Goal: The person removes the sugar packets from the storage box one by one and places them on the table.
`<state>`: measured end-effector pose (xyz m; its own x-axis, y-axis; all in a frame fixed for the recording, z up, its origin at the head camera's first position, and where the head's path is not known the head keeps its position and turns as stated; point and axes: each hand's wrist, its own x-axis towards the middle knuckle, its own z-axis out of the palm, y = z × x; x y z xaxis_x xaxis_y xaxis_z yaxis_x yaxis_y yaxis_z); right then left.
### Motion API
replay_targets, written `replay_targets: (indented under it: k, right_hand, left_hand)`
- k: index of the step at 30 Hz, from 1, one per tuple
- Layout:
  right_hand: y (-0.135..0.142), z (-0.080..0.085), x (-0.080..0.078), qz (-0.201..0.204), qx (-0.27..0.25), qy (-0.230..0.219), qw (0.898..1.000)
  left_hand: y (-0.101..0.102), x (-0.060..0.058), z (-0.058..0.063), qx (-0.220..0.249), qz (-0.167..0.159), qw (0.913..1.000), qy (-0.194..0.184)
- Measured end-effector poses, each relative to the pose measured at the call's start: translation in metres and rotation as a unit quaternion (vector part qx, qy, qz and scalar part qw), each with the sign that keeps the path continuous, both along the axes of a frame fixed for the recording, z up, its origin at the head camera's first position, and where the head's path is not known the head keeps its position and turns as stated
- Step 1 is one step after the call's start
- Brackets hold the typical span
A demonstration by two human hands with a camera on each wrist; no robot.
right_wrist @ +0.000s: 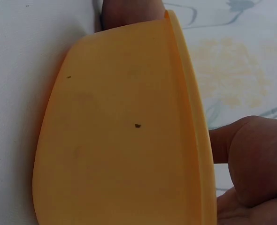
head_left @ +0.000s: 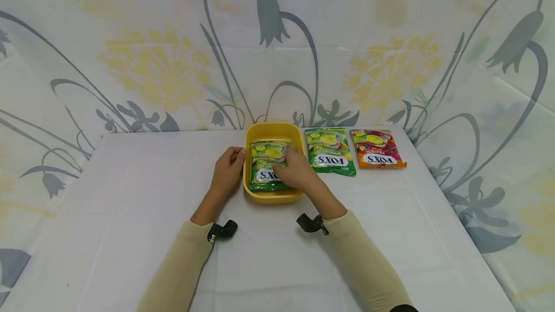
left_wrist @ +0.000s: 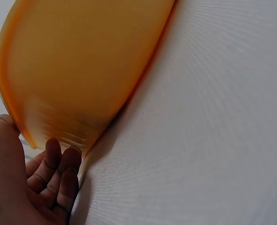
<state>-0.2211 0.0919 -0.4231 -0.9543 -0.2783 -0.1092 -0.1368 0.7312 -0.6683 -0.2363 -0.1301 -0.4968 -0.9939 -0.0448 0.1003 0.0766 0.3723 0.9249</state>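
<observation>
A yellow plastic tub [head_left: 273, 198] stands near the table's back edge. Inside it lies a green FOX'S candy bag [head_left: 262, 162], its lettering upside down from here. My left hand [head_left: 227, 170] holds the tub's left side; in the left wrist view the thumb is at the rim and the curled fingers [left_wrist: 51, 154] are against the outer wall. My right hand [head_left: 297, 170] reaches over the right rim and grips the bag, thumb on its front, its right edge hidden under the hand. In the right wrist view the tub wall [right_wrist: 119, 126] hides the bag.
Just right of the tub lies a second green FOX'S bag [head_left: 330, 150]. Beyond it is a red and orange FOX'S fruits bag [head_left: 377, 148]. A white cloth [head_left: 147, 196] covers the table, and a flower-patterned curtain [head_left: 373, 37] rises behind it.
</observation>
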Motion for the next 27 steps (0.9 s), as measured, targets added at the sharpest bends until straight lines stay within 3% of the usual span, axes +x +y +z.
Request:
replay_targets:
  k: [3, 12, 27]
  right_hand:
    - [-0.001, -0.002, -0.0025, -0.016, -0.014, -0.007, 1.0]
    - [0.0004, -0.002, -0.0037, -0.073, -0.098, -0.097, 0.988]
    - [-0.0007, -0.0027, -0.0018, -0.098, -0.164, -0.1, 0.977]
  left_hand:
    - [-0.0002, 0.0002, 0.0001, 0.001, 0.0, 1.0, 0.002]
    - [0.0005, -0.0002, -0.0006, -0.004, 0.002, 1.0, 0.002]
    - [0.0008, 0.0004, -0.0002, -0.013, 0.006, 0.9999, -0.003]
